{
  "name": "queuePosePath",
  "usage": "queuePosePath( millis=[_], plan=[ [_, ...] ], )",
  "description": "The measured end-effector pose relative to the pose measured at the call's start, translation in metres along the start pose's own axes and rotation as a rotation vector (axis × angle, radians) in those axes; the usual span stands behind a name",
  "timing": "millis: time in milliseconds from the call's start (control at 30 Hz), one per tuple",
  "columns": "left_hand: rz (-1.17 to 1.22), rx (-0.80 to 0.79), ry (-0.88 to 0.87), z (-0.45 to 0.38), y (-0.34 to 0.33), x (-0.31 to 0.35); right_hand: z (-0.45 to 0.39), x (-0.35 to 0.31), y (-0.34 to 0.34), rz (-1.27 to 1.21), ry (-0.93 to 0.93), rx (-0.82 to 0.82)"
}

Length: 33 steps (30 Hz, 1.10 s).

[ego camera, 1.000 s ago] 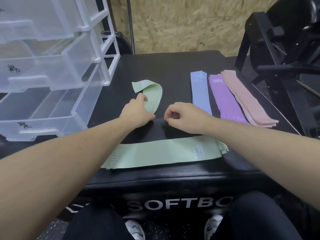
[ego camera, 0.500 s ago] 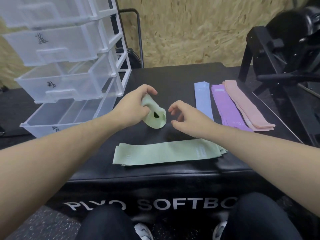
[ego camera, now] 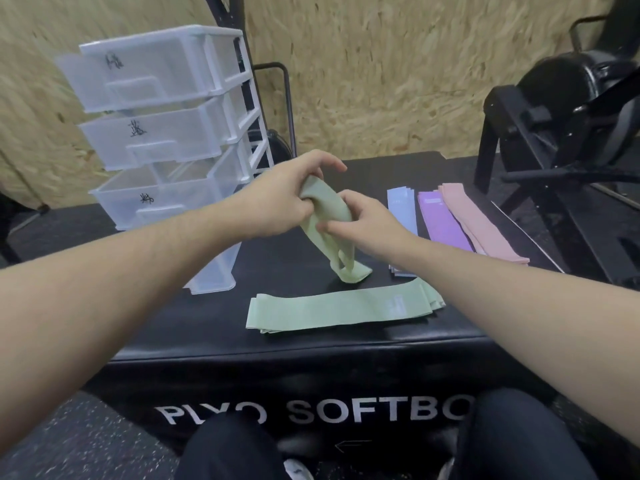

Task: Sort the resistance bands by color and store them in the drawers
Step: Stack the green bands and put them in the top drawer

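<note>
Change since earlier frames: both hands have risen off the tabletop with the green band; half a second ago only the left hand gripped it, coiled low over the surface, and now both hold it, stretched into a hanging loop.
Left hand (ego camera: 284, 199): fingers curled round the upper end of the held green band (ego camera: 329, 223), thumb tucked into the fabric.
Right hand (ego camera: 363, 220): fingertips pinch the same band just below the left hand's grip, fingers bent.
Held green band: lifted and tilted, upper end in the hands, lower end folded and touching the tabletop (ego camera: 467, 323) just behind the green stack.
Green stack (ego camera: 343, 311): several flat green bands piled lengthwise along the near edge of the tabletop, lying crosswise to the other piles.
Blue bands (ego camera: 401, 209): flat pile to the right of the hands, running away from the viewer; near end partly hidden behind the right forearm.
Purple bands (ego camera: 440, 223): flat pile just beside the blue, on its right.
Pink bands (ego camera: 481, 223): flat pile touching the purple pile's right edge, rightmost of the row.
Drawer unit (ego camera: 166, 133): translucent white, at the left of the tabletop, drawers pulled out; three fronts show black handwritten marks, illegible.
Tabletop base: black padded box, white lettering on its front face.
Wall (ego camera: 381, 81): chipboard panel behind.
</note>
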<state>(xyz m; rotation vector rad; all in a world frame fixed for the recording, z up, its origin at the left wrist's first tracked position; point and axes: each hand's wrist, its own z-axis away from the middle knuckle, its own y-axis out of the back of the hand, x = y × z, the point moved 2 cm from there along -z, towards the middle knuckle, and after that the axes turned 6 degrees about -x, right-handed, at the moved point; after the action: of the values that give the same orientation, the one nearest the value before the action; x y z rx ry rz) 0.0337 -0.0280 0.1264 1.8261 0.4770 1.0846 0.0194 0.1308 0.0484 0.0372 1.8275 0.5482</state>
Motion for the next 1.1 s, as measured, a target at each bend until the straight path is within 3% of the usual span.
queuePosePath(
  millis=[233,300,567,767,867,1100],
  plan=[
    [0.312,-0.018,0.072,0.011,0.021,0.019,0.015,-0.025,0.017,-0.135,0.06,-0.011],
    [0.367,0.043,0.076,0.01,0.023,0.022,0.018,-0.031,0.018,-0.144,0.074,-0.012],
    [0.35,0.255,0.034,0.009,0.035,0.048,0.035,-0.043,0.019,-0.168,-0.036,-0.113],
    [0.142,0.227,0.075,0.021,0.038,0.049,0.052,-0.035,0.024,-0.285,-0.153,-0.257],
    [0.195,0.214,0.095,0.027,0.032,0.044,0.059,-0.035,0.024,-0.239,-0.186,-0.323],
    [0.409,0.28,0.187,0.039,0.029,0.026,0.067,-0.024,0.035,-0.102,-0.257,-0.305]
  ],
)
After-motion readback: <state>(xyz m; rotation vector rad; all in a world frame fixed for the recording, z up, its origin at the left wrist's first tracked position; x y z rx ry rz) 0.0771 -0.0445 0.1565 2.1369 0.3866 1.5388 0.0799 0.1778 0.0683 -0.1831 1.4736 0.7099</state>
